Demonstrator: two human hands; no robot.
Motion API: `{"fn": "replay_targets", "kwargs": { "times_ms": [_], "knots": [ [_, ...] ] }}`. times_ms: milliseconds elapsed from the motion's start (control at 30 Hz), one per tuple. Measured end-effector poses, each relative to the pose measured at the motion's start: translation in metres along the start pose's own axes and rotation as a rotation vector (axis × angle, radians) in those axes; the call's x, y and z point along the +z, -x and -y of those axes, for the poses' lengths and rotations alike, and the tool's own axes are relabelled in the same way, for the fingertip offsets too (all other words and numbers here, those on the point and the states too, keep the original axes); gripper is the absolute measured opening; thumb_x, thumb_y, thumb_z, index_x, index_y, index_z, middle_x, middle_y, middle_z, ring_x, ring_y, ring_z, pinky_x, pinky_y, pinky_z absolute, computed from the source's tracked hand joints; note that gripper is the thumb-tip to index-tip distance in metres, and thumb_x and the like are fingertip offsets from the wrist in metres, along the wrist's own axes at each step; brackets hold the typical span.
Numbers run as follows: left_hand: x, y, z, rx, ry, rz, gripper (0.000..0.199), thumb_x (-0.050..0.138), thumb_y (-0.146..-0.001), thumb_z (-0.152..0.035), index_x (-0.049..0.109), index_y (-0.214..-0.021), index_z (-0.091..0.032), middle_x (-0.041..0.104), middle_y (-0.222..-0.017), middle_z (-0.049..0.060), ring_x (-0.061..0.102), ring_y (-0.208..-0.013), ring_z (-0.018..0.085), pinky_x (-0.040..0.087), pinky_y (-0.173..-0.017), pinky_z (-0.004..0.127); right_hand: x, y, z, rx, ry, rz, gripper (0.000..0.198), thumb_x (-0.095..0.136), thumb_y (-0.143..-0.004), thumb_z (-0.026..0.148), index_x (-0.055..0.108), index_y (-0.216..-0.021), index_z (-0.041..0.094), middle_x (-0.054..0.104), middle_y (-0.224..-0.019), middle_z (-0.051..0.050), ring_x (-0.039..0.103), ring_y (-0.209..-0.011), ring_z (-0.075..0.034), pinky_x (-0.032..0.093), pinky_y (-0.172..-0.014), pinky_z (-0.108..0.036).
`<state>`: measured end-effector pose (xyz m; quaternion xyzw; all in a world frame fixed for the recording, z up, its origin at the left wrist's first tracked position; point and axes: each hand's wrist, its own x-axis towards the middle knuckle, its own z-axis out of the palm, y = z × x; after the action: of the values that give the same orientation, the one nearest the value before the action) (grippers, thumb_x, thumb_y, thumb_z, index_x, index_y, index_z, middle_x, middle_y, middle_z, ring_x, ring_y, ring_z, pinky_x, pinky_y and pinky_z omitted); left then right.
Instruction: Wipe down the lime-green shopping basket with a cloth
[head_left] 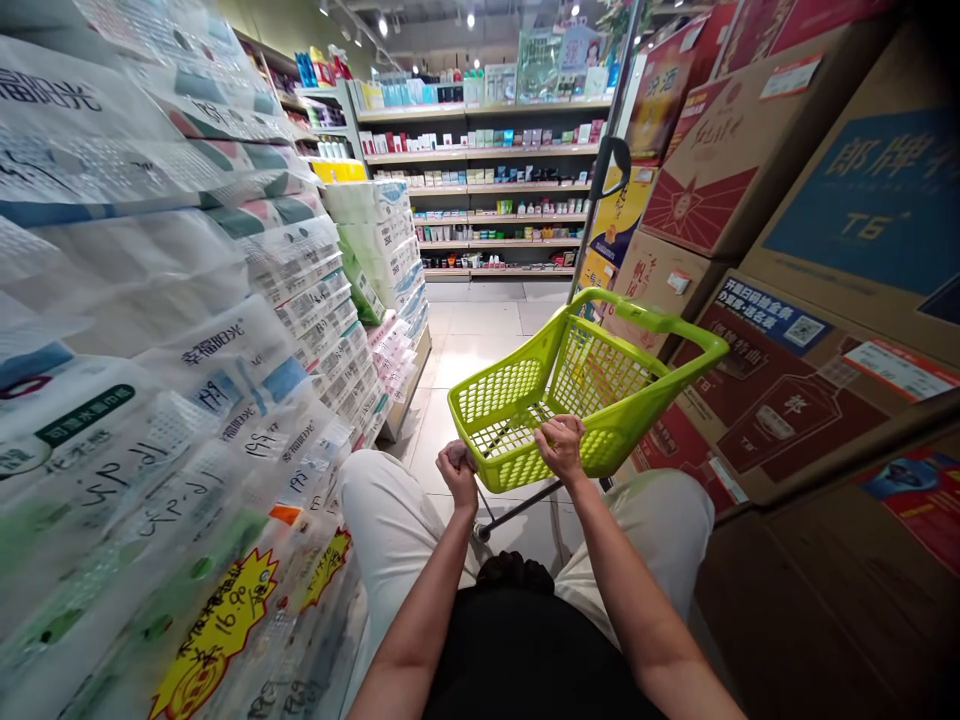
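Note:
A bright green plastic shopping cart [499, 390] stands in front of my knees, its handle at the far right and its lattice basket facing me. My left hand [458, 474] is closed at the basket's near left corner. Something greyish shows at its fingers, too small and blurred to name. Curled over the basket's near rim is my right hand [561, 446], its fingers closed on the edge. Below the basket, the cart's dark frame and a small wheel [484, 533] show between my legs.
Stacked packs of tissue paper [247, 400] rise close on my left, with a yellow price sign [221, 630]. Cardboard cartons [795, 380] are piled close on my right. Beyond the cart, pale floor tiles [480, 320] lead to shelves [480, 190] of small goods.

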<state>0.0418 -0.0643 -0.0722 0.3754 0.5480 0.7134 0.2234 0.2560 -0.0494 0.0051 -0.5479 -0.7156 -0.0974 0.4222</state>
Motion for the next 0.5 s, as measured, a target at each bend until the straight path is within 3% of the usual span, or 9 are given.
{"fn": "replay_targets", "kwargs": {
  "times_ms": [100, 233, 300, 433, 500],
  "knots": [
    [0.005, -0.016, -0.006, 0.065, -0.056, -0.016, 0.029, 0.055, -0.079, -0.009, 0.062, -0.104, -0.022, 0.055, -0.113, 0.006, 0.058, -0.107, 0.019, 0.046, -0.105, 0.039, -0.007, 0.001, -0.010, -0.008, -0.048, -0.002, 0.038, 0.051, -0.097, 0.029, 0.048, -0.060, 0.024, 0.062, -0.066, 0.000, 0.056, -0.100, -0.023, 0.028, -0.103, -0.040],
    [0.012, -0.031, -0.006, -0.104, -0.050, -0.052, 0.029, 0.053, -0.077, -0.006, 0.059, -0.101, -0.021, 0.053, -0.105, 0.004, 0.058, -0.095, 0.017, 0.050, -0.093, 0.035, -0.017, 0.004, -0.019, -0.034, -0.019, 0.039, 0.034, 0.049, -0.097, 0.026, 0.050, -0.063, 0.024, 0.063, -0.069, 0.000, 0.055, -0.097, -0.022, 0.028, -0.105, -0.040],
    [0.013, -0.022, -0.003, -0.108, -0.066, -0.069, 0.027, 0.054, -0.078, -0.008, 0.058, -0.101, -0.021, 0.052, -0.105, 0.004, 0.057, -0.096, 0.018, 0.051, -0.093, 0.036, -0.016, 0.007, -0.017, -0.038, 0.021, 0.047, 0.030, 0.050, -0.097, 0.025, 0.054, -0.067, 0.025, 0.066, -0.075, 0.000, 0.055, -0.096, -0.022, 0.027, -0.109, -0.041],
    [0.012, 0.019, 0.002, 0.059, -0.113, -0.038, 0.026, 0.056, -0.084, -0.010, 0.059, -0.106, -0.024, 0.052, -0.114, 0.007, 0.055, -0.114, 0.022, 0.043, -0.110, 0.042, -0.008, 0.014, -0.009, 0.035, 0.008, -0.022, 0.032, 0.050, -0.098, 0.026, 0.056, -0.067, 0.025, 0.066, -0.076, -0.001, 0.055, -0.098, -0.023, 0.024, -0.115, -0.045],
    [0.011, 0.025, 0.000, 0.079, -0.116, -0.016, 0.028, 0.054, -0.085, -0.008, 0.059, -0.109, -0.023, 0.052, -0.116, 0.008, 0.055, -0.117, 0.023, 0.042, -0.113, 0.044, -0.006, 0.017, -0.008, 0.055, -0.028, -0.041, 0.035, 0.051, -0.098, 0.027, 0.055, -0.063, 0.025, 0.065, -0.074, -0.001, 0.055, -0.099, -0.023, 0.024, -0.115, -0.046]
  ]
}}
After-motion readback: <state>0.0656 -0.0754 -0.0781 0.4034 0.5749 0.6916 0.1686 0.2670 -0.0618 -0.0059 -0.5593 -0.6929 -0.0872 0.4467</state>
